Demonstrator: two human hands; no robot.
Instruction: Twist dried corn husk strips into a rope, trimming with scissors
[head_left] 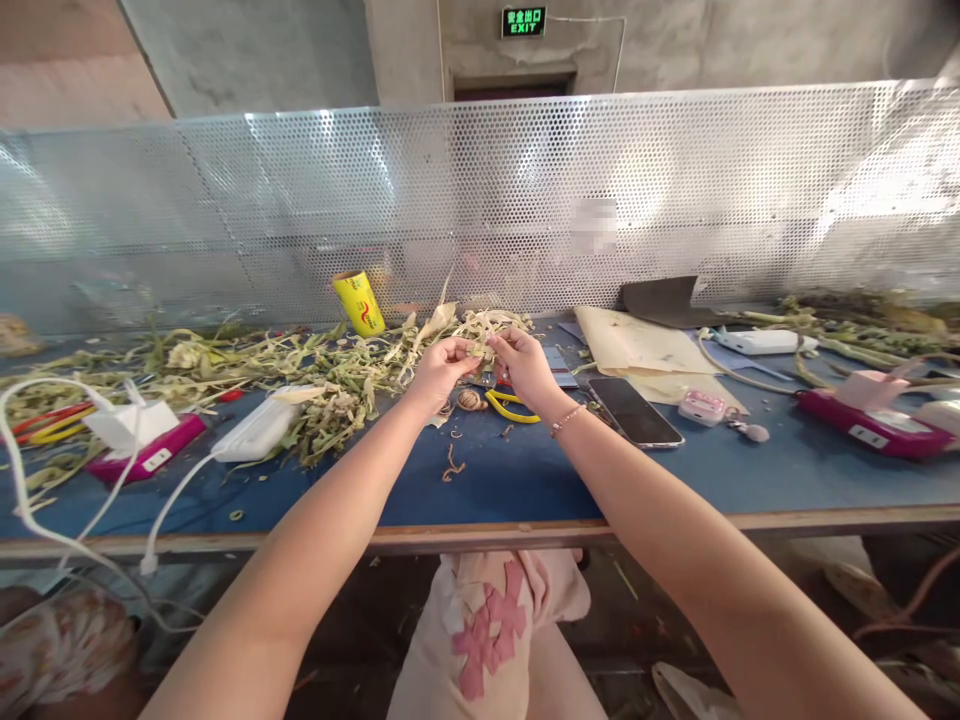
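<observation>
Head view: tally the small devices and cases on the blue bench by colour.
Magenta devices: 2
White devices: 2
Black phone: 1
Pink case: 1
Total: 6

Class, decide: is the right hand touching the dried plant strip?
Touching: the head view shows the right hand pinching the dried plant strip, left hand gripping it.

Head-worn camera looks forward and down, seemingly close, over the workbench (525,480)
</observation>
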